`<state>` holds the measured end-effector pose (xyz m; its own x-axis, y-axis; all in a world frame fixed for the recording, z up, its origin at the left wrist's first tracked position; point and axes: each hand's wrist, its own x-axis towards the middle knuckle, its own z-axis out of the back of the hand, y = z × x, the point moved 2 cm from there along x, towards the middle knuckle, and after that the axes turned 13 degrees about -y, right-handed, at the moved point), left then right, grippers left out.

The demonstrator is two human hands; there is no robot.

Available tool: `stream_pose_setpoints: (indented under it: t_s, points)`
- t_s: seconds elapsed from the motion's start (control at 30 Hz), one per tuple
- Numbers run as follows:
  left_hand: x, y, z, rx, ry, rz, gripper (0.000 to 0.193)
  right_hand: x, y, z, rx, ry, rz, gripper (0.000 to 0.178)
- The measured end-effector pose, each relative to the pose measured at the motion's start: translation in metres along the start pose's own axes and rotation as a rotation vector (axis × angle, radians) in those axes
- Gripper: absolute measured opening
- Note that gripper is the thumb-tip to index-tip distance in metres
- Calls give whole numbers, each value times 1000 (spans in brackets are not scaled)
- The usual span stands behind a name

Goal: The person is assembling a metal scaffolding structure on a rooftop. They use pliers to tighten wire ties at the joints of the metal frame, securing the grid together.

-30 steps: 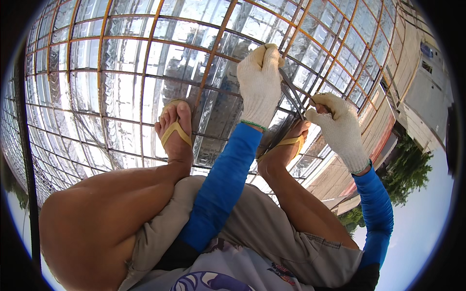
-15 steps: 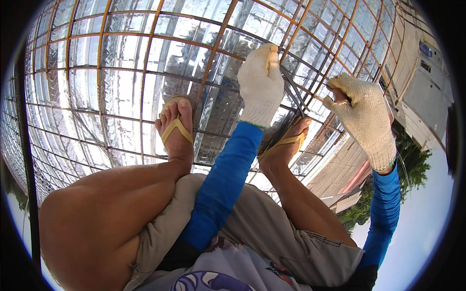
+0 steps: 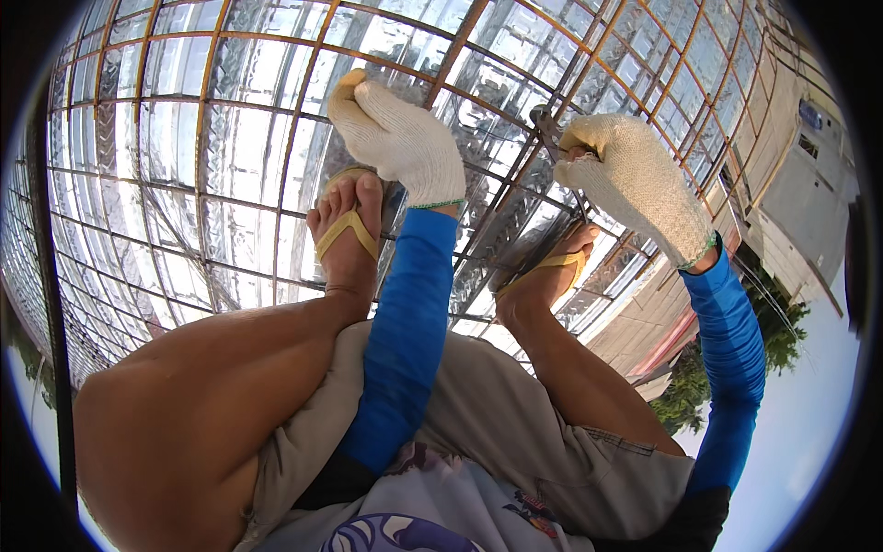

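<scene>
My left hand (image 3: 400,143), in a white knit glove, hovers over the steel bar grid (image 3: 299,129) above my left foot. Its fingers are drawn together, and whatever may be between them is hidden. Dark metal pincers (image 3: 544,122) are in my gloved right hand (image 3: 635,175). The jaws of the pincers point to the upper left, close to a crossing of the bars, and part of a handle shows below my fingers. Thin wires (image 3: 774,299) trail beside my right forearm.
Shiny ribbed metal sheeting (image 3: 248,69) lies beneath the rusty bars. My feet (image 3: 349,216), in yellow-strapped flip-flops, stand on the grid. A dark upright pole (image 3: 51,267) rises at the left. Grey walls (image 3: 800,198) and green foliage (image 3: 685,391) show at the right.
My left hand has moved left, away from the pincers. My right hand has come left and now grips the pincers, whose head has turned upward.
</scene>
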<state>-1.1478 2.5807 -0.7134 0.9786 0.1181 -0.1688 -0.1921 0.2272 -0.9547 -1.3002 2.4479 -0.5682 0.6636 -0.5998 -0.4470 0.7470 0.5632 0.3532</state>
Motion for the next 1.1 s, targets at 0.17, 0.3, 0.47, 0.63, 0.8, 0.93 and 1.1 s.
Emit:
stream_pose_setpoints:
  t_s: [0.17,0.3,0.47,0.63,0.8,0.93,1.1]
  points:
    - [8,-6,-5,83,6,-24,26,32,-3,-6,-13,111,-90,35]
    - [12,-7,-9,138,58,-14,24,46,-1,-9,-1,133,-91,36]
    - [17,-15,-14,328,146,-249,21,54,1,-24,-62,-33,-36,34]
    - [32,-21,-15,443,291,-339,18,46,12,-31,7,45,-177,37]
    - [49,-22,-21,568,449,-566,19,12,9,-70,139,-110,-158,33]
    - [47,-20,-24,718,529,-654,20,-16,15,-99,300,-113,-328,32]
    - [40,-18,-27,850,675,-673,22,-8,20,-119,320,-128,-332,34]
